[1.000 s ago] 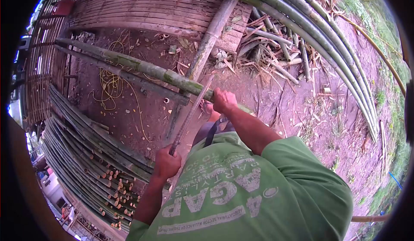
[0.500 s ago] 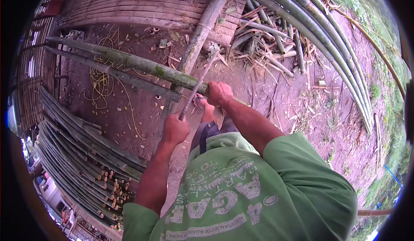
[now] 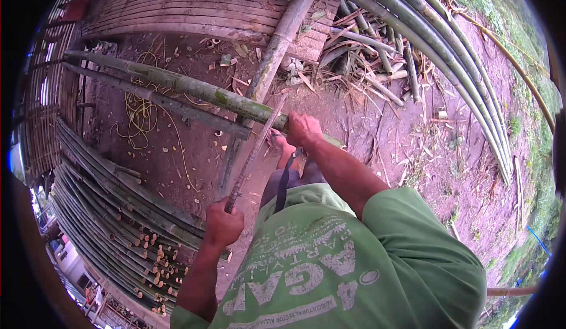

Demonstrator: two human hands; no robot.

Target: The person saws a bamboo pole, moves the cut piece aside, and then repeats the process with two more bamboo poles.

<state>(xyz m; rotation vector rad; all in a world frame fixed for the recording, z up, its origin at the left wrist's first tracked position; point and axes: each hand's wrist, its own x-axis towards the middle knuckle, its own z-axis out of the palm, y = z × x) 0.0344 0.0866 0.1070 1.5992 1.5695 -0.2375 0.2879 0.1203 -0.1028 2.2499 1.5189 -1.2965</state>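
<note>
A thick green bamboo pole (image 3: pixel 183 85) runs from the far left to just in front of my body. My right hand (image 3: pixel 303 129) is closed over its near end, gripping it from above. In my left hand (image 3: pixel 224 223), lower and closer to me, is the handle end of a long, narrow, dark handsaw (image 3: pixel 254 161). Its blade crosses the pole just left of my right hand, seen nearly edge-on, so the teeth do not show. A slanting wooden beam (image 3: pixel 282 37) passes beneath the pole. Alongside lies a second, thinner bamboo pole (image 3: pixel 177 108).
Stacked bamboo poles (image 3: pixel 118 226) fill the lower left. Offcuts and split pieces (image 3: pixel 377 58) are heaped at the upper right, near long bent poles (image 3: pixel 451 40). A slatted bamboo platform (image 3: pixel 177 5) stands at the back. Yellow cord (image 3: pixel 140 117) lies on the dirt.
My left hand has drawn the handsaw back toward my body, down and to the left. My right hand stays on the bamboo pole.
</note>
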